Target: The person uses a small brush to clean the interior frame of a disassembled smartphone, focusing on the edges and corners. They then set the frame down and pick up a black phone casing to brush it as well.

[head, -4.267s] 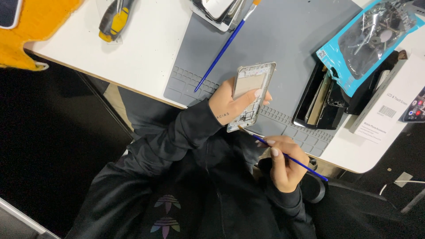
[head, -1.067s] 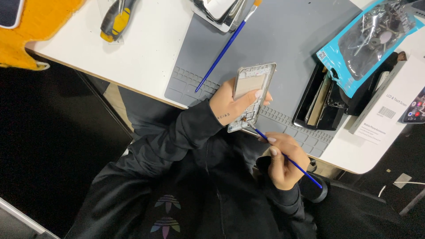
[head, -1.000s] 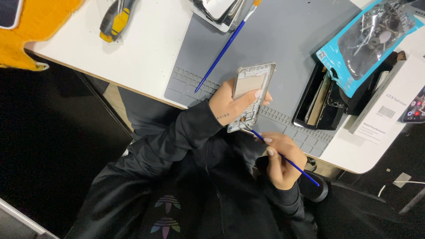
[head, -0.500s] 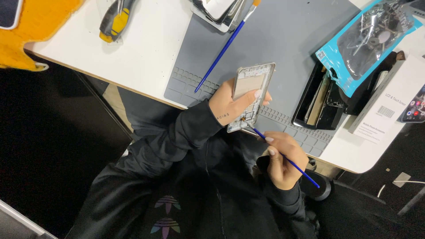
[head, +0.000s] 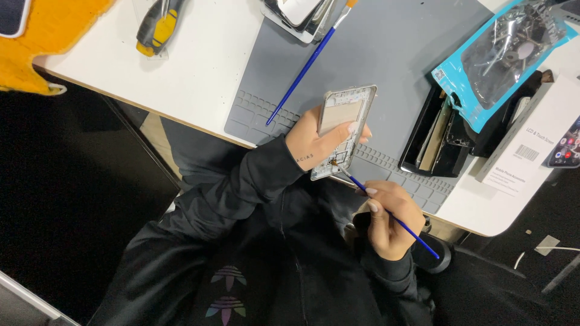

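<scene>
We grip the frame (head: 342,130) firmly in our left hand (head: 317,143); our right hand (head: 386,217), pinching the brush (head: 386,211), dabs lightly at the frame's lower end.

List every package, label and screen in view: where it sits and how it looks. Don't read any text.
Blue pouch: table's right, teal with clear window, metal tools inside.
White box: right edge, below the pouch, long, with a barcode label.
Screen: far right edge, lit, colourful, cut off.
Phone: top left corner, dark, on yellow cloth.

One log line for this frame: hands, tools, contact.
left hand: holds phone frame | right hand: holds blue brush | brush tip on frame's lower end | spare brush on grey mat
</scene>
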